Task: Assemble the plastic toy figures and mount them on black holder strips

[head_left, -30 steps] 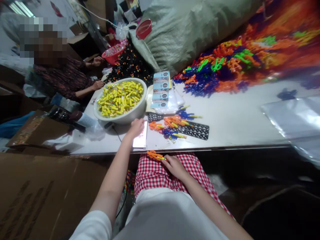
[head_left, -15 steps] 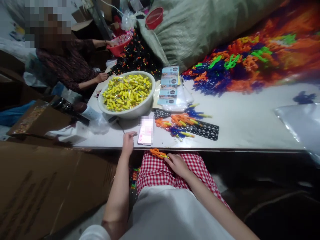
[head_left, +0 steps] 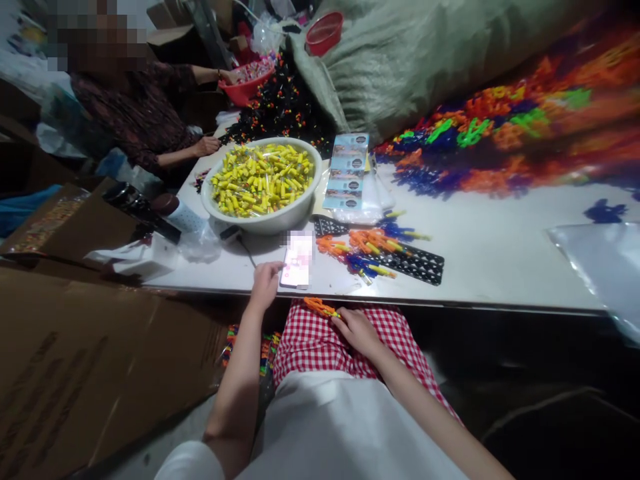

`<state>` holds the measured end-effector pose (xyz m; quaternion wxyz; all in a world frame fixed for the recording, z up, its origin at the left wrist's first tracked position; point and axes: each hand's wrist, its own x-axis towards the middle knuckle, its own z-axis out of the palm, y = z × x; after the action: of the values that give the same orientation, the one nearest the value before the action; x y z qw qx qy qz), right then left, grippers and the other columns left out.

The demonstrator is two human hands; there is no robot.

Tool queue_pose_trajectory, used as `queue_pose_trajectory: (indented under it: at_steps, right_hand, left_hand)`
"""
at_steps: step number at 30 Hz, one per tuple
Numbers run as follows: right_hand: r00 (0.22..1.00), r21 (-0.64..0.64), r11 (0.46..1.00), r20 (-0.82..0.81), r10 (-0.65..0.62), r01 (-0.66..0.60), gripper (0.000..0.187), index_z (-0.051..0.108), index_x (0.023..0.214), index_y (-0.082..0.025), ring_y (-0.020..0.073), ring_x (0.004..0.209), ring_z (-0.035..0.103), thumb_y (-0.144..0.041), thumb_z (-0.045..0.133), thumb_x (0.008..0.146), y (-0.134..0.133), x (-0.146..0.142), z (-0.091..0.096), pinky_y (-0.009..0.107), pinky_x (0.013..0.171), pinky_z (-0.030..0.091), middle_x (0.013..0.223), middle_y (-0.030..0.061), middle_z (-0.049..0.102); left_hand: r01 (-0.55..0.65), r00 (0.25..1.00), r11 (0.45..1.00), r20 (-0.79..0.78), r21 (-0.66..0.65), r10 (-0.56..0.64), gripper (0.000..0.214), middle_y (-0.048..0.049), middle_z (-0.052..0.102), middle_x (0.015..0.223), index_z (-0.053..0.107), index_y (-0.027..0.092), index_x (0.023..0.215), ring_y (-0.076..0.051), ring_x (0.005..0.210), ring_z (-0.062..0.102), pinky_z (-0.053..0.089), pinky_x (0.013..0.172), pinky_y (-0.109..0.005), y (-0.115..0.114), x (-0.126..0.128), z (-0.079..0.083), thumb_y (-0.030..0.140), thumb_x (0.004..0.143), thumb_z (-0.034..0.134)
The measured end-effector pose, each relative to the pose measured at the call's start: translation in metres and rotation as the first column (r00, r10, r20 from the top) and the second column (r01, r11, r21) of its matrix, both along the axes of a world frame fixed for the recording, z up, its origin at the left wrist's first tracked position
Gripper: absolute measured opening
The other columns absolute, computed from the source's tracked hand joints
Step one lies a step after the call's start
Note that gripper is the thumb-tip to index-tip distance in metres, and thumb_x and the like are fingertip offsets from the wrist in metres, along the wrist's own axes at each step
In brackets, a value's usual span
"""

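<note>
My left hand (head_left: pixel 267 283) is at the table's front edge, its fingers reaching to the left side of a lit phone (head_left: pixel 296 263). It holds nothing, and the fingers are partly bent. Over my lap, my right hand (head_left: pixel 357 328) is closed on the yellow end of an orange plastic figure (head_left: pixel 320 307); its orange part sticks out to the left. On the table beyond lie several orange and blue figures (head_left: pixel 373 241) with yellow pieces, some on a black perforated strip (head_left: pixel 425 265). A white basin (head_left: pixel 316 177) full of wrapped yellow pieces (head_left: pixel 260 180) stands behind the phone.
Across the table a person (head_left: pixel 135 113) has one hand at a red bowl (head_left: pixel 245 90). Printed blue cards (head_left: pixel 345 170) lie on clear bags. A large sack (head_left: pixel 400 60) and a heap of coloured figures (head_left: pixel 480 140) fill the back. Cardboard boxes (head_left: pixel 100 373) stand at left.
My left hand has moved slightly right, so its fingers now meet the phone's edge. My right hand keeps hold of the orange figure. The view has shifted a little.
</note>
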<state>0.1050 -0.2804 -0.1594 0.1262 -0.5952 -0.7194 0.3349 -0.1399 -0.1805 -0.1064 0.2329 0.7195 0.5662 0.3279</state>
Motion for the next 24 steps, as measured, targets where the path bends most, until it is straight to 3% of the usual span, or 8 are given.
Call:
queue_pose_trajectory:
  at_steps: [6,11,15,18,20,24]
  right_hand:
    - [1.000,0.003,1.000,0.011,-0.007,0.007,0.035,0.060,0.096,-0.020,0.0200,0.084,0.059,-0.042,0.033,0.091,-0.001,0.000,-0.001,0.029,0.077,0.037,0.088,0.0054,0.067]
    - [1.000,0.018,1.000,-0.005,-0.017,0.017,0.035,0.061,0.095,-0.019,0.0209,0.084,0.058,-0.040,0.034,0.091,-0.002,0.001,-0.003,0.030,0.077,0.039,0.088,0.0061,0.067]
    - [0.988,0.040,0.999,-0.152,-0.016,0.023,0.034,0.063,0.096,-0.020,0.0203,0.086,0.057,-0.040,0.036,0.091,-0.002,0.003,-0.002,0.032,0.079,0.041,0.089,0.0061,0.066]
    - [0.914,0.014,1.000,-0.405,-0.016,0.024,0.036,0.065,0.095,-0.020,0.0188,0.094,0.057,-0.043,0.039,0.090,-0.009,0.002,0.004,0.033,0.086,0.042,0.096,0.0072,0.063]
    - [0.832,-0.064,0.995,-0.546,-0.098,0.076,0.039,0.065,0.097,-0.020,0.0190,0.101,0.056,-0.047,0.040,0.088,-0.018,0.003,0.013,0.034,0.091,0.042,0.104,0.0076,0.062]
    - [0.711,-0.138,0.981,-0.676,-0.192,0.135,0.038,0.061,0.108,-0.024,0.0201,0.107,0.055,-0.049,0.044,0.086,-0.030,0.021,0.043,0.036,0.095,0.042,0.112,0.0049,0.061]
  left_hand:
    - [-0.019,1.000,0.999,-0.015,0.025,0.020,0.019,-0.0068,0.058,0.109,0.046,0.020,0.086,-0.021,0.102,0.045,0.039,0.091,-0.041,0.000,-0.001,-0.003,0.008,0.074,0.036]
    - [-0.021,0.999,1.000,-0.046,0.016,0.022,0.024,-0.0067,0.058,0.100,0.051,0.019,0.089,-0.020,0.101,0.048,0.042,0.090,-0.039,0.001,-0.002,-0.005,0.009,0.073,0.037]
    - [-0.054,0.996,0.998,-0.068,0.027,0.056,0.025,-0.0071,0.058,0.096,0.054,0.019,0.089,-0.022,0.099,0.049,0.043,0.088,-0.040,0.003,-0.002,-0.007,0.011,0.072,0.037]
    - [-0.063,0.995,0.997,-0.078,0.042,0.066,0.021,-0.0068,0.060,0.095,0.052,0.020,0.082,-0.023,0.097,0.051,0.042,0.088,-0.042,0.004,0.000,-0.005,0.012,0.070,0.037]
    - [-0.064,0.995,0.997,-0.077,0.050,0.068,0.016,-0.0069,0.062,0.096,0.049,0.021,0.075,-0.023,0.096,0.051,0.042,0.088,-0.043,0.005,0.002,-0.003,0.012,0.069,0.036]
    - [-0.058,0.996,0.997,-0.070,0.054,0.062,0.010,-0.0069,0.064,0.095,0.041,0.022,0.065,-0.024,0.095,0.053,0.042,0.088,-0.044,0.007,0.004,0.000,0.014,0.067,0.036]
